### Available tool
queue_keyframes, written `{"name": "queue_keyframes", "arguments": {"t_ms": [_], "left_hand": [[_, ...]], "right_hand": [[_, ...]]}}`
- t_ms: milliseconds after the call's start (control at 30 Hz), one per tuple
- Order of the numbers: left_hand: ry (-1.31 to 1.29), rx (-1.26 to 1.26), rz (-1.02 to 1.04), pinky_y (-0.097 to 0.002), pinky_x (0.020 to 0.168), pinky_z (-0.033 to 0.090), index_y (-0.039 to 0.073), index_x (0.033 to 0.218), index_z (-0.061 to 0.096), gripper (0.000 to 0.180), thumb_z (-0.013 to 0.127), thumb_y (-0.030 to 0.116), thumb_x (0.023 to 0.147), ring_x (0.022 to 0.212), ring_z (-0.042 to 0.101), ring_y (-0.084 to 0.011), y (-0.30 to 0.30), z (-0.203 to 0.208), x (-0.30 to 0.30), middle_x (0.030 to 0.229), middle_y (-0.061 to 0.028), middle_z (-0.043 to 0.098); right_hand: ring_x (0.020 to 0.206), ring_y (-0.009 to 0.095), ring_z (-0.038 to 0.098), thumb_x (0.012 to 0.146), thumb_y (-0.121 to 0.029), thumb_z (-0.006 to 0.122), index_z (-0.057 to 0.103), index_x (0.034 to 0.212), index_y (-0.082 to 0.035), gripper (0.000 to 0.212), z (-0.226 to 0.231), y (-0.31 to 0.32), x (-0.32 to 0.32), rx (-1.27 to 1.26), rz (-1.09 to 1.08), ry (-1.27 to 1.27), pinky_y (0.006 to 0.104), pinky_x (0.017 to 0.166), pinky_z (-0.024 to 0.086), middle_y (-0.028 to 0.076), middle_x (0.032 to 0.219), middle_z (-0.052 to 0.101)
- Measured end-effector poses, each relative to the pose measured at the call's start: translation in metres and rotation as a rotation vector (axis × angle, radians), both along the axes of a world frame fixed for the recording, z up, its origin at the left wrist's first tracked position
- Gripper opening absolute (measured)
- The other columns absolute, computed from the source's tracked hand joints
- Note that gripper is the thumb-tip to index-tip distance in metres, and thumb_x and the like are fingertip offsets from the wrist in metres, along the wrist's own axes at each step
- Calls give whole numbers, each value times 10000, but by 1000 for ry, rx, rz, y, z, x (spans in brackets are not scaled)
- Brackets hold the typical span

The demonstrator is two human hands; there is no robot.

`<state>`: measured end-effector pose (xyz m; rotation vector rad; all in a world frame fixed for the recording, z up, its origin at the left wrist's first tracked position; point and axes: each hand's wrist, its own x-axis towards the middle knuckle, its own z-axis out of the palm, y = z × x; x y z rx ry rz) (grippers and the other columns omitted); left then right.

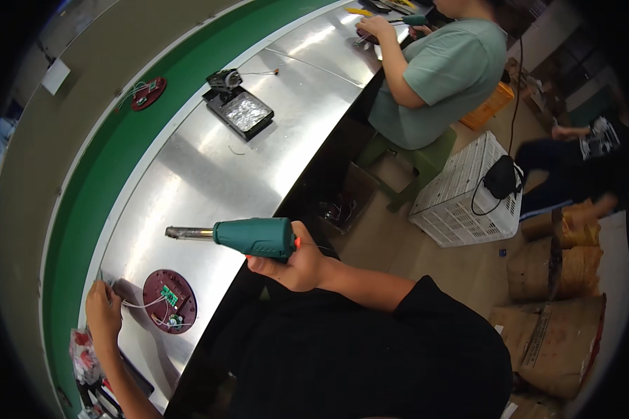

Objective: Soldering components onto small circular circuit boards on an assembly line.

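Note:
My right hand (297, 264) is wrapped round the body of a green heat gun (255, 236), whose metal nozzle (189, 233) points left over the bench. At the bench's left edge my left hand (103, 309) pinches the ends of thin white wires (138, 304). Those wires run to a round dark red housing (159, 283) that lies on the metal, with a small green circuit board (168, 295) in it. My left fingertips partly hide the wire ends.
A soldering-iron stand with a foil-like tray (248, 114) sits farther up the metal bench (210, 167). Another dark red disc (149, 94) rests on the green strip. A co-worker (444, 77) sits at the far end, near a white crate (461, 192). Cardboard boxes (559, 342) stand at right.

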<state>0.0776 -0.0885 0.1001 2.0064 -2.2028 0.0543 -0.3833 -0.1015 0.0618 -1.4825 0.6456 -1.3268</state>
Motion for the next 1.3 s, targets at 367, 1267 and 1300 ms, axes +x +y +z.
{"name": "queue_keyframes", "arguments": {"t_ms": [367, 1267, 1300], "left_hand": [[69, -195, -67, -464, 687, 443, -33, 943, 447, 91, 497, 13, 1004, 745, 553, -395, -6, 15, -28, 817, -203, 532], [711, -125, 44, -271, 747, 420, -15, 967, 550, 121, 572, 86, 1031, 774, 508, -126, 3, 2, -79, 824, -53, 557], [655, -180, 9, -279, 726, 417, -19, 975, 546, 114, 562, 79, 1032, 762, 509, -131, 5, 2, -78, 814, -70, 554]], "right_hand": [[693, 122, 608, 975, -208, 749, 695, 972, 2, 217, -6, 3, -2, 100, 5, -51, 289, 647, 490, 56, 794, 681], [718, 75, 622, 988, -151, 735, 678, 961, 4, 167, 3, -13, 45, 121, 91, 12, 252, 658, 502, 23, 797, 672], [717, 76, 621, 988, -151, 734, 675, 967, 1, 164, 2, -14, 49, 113, 95, 4, 253, 658, 502, 21, 797, 666]]}}
